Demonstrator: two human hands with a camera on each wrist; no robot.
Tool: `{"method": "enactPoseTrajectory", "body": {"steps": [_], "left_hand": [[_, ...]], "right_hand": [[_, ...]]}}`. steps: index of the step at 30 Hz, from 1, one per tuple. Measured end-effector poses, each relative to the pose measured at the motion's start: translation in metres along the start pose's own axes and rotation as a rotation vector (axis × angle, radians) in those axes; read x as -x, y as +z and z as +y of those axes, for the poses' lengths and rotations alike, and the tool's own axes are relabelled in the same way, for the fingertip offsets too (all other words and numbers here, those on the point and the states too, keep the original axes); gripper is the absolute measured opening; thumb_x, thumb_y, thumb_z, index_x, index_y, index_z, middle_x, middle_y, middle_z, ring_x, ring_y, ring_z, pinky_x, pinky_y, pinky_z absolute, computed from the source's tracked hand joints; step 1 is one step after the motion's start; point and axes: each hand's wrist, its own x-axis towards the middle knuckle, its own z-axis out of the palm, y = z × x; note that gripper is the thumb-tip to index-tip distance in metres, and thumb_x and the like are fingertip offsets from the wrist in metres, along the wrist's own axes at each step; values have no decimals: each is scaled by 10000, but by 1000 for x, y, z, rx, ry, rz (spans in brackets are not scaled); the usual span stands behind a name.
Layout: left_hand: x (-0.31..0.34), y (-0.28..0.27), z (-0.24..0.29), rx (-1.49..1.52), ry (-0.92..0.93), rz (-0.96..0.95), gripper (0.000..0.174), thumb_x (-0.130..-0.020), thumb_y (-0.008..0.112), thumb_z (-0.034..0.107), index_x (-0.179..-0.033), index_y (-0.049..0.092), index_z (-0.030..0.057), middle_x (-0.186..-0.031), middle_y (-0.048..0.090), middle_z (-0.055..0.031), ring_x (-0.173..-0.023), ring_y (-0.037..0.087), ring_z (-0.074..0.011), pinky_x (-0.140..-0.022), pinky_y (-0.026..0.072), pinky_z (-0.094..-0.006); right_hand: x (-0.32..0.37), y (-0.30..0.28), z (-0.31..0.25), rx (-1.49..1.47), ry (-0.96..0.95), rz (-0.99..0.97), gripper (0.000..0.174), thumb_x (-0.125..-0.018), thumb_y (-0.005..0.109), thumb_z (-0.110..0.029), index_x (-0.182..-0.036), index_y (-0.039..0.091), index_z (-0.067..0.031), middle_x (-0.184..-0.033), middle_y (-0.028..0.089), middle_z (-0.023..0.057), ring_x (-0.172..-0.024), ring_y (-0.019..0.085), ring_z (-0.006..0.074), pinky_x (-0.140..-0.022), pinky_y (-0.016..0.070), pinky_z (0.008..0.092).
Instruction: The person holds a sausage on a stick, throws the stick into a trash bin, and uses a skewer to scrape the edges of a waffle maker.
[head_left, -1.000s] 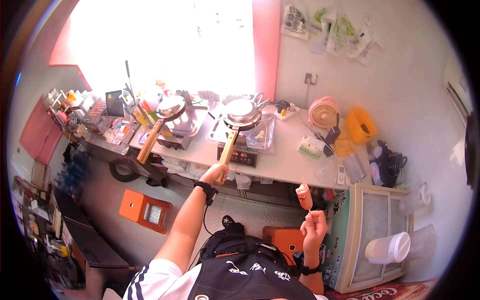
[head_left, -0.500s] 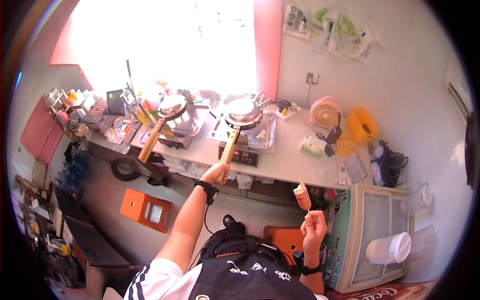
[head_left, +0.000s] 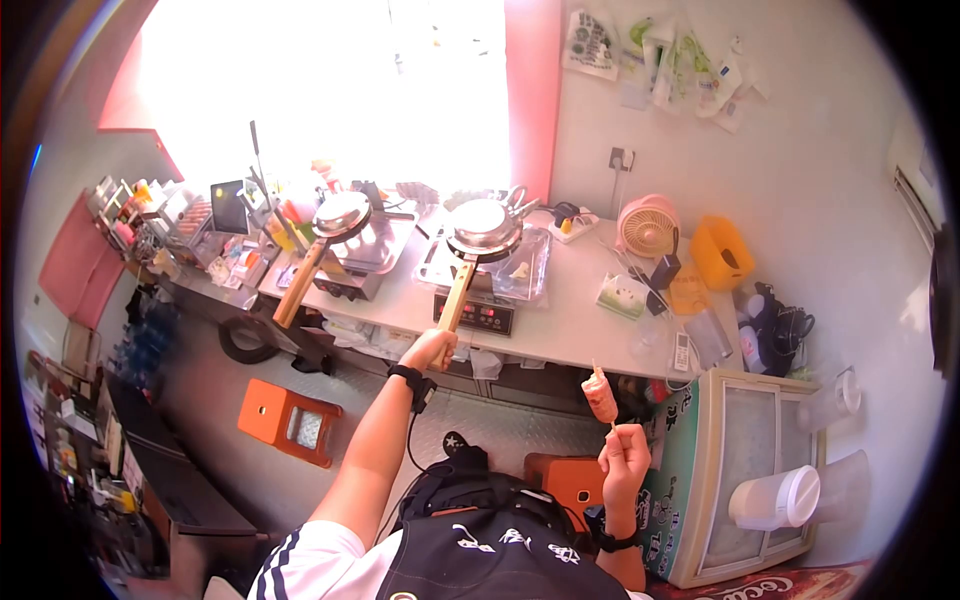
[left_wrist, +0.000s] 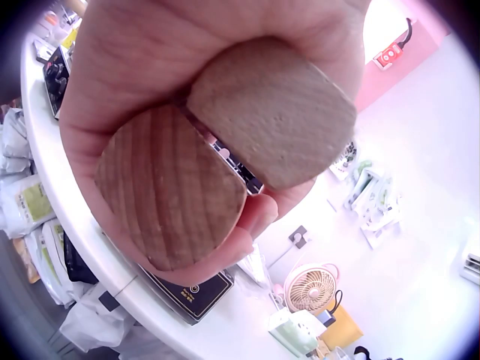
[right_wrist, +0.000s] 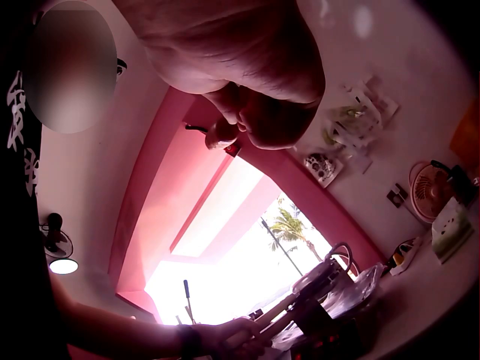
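My left hand [head_left: 431, 349] grips the paired wooden handles [head_left: 456, 302] of a round, closed metal pan [head_left: 483, 226]. That pan sits over an induction cooker [head_left: 477, 313] with a lit red display. In the left wrist view the two handle ends [left_wrist: 171, 187] press flat side to flat side, my fingers wrapped round both. My right hand [head_left: 625, 465], raised at the right, pinches the lower end of a stick that carries a pink, sausage-like food [head_left: 600, 398]. The stick's tip pokes out at its pale top. From the right wrist, only the palm and curled fingers [right_wrist: 277, 120] show.
A second round pan [head_left: 343, 214] with wooden handles sits to the left on the counter. A pink fan [head_left: 648, 226], a yellow bin [head_left: 722, 251] and a tissue pack [head_left: 622, 295] stand at the right. Below are orange stools [head_left: 270, 410] and a glass-topped freezer [head_left: 738, 562].
The skewered food has shifted slightly left and leans a little more that way in my right hand. My left hand keeps its hold on the pan handles, and the pan stays put.
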Motion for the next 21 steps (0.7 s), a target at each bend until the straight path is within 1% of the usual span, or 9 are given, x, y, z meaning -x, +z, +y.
{"method": "enactPoseTrajectory", "body": {"steps": [11, 13, 21], "left_hand": [[0, 1, -1, 0, -4, 10, 113, -698, 550, 126, -667, 491, 35, -586, 494, -64, -455, 490, -189, -430, 414, -324], [2, 1, 1, -28, 18, 11, 118, -699, 553, 133, -669, 495, 35, -587, 496, -65, -450, 489, -189, -428, 414, -327], [2, 1, 1, -18, 15, 11, 123, -700, 558, 142, -678, 505, 33, -587, 500, -64, -450, 494, -192, -432, 417, -326]], "right_hand": [[0, -1, 3, -1, -17, -2, 111, -972, 506, -100, -878, 480, -47, -646, 419, -27, -471, 388, 37, -434, 279, 185], [0, -1, 4, 7, -6, -5, 105, -970, 504, -94, -878, 478, -50, -641, 416, -28, -471, 384, 36, -433, 273, 187], [1, 1, 1, 11, -9, -4, 102, -968, 505, -88, -878, 477, -49, -628, 411, -33, -467, 376, 35, -433, 269, 187]]}}
